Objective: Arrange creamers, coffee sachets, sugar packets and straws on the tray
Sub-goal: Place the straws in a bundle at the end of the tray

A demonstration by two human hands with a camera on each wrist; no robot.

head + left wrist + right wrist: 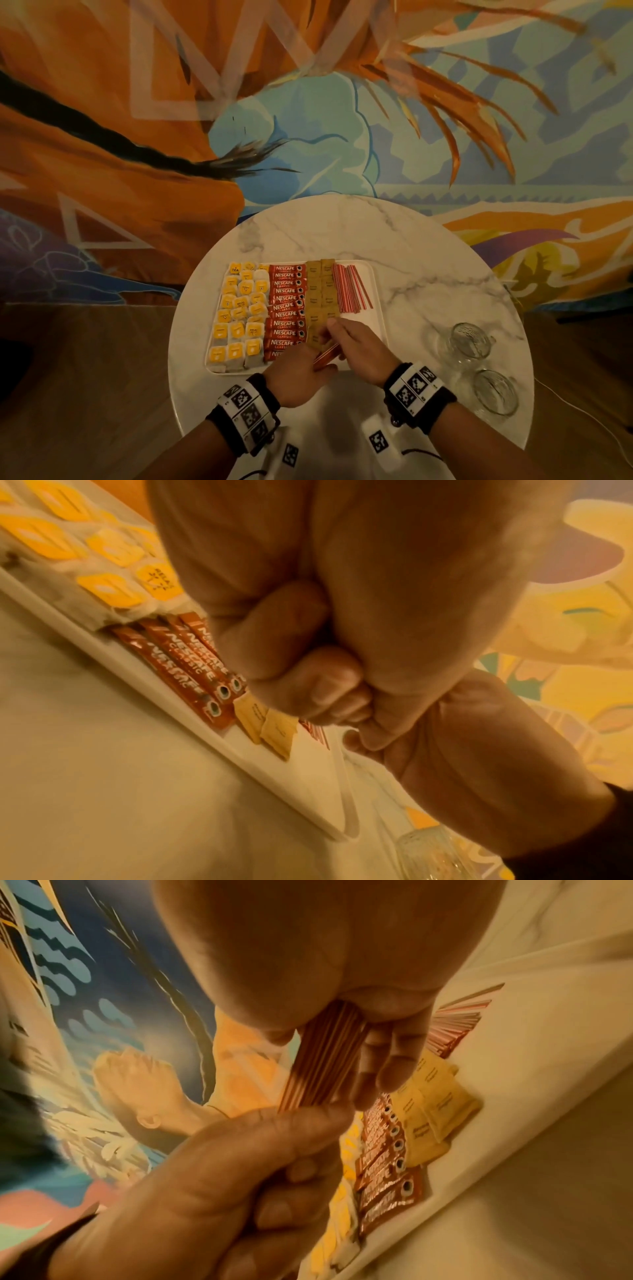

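A white tray (376, 308) on the round marble table holds yellow-tagged packets (238, 318) at the left. Beside them lie a column of red Nescafe sachets (286, 308), then brown sugar packets (320, 294), then red-striped straws (349, 291) at the far right. Over the tray's near edge both hands hold a bundle of red straws (325, 355). My left hand (317, 365) grips its near end in a fist (308, 669). My right hand (332, 334) pinches the bundle (325, 1058) between thumb and fingers (387, 1069).
Two clear glass mugs (469, 339) (496, 394) stand on the table (428, 260) to the right of the tray. The tray's near right part (366, 323) is bare white. A painted wall rises behind the table.
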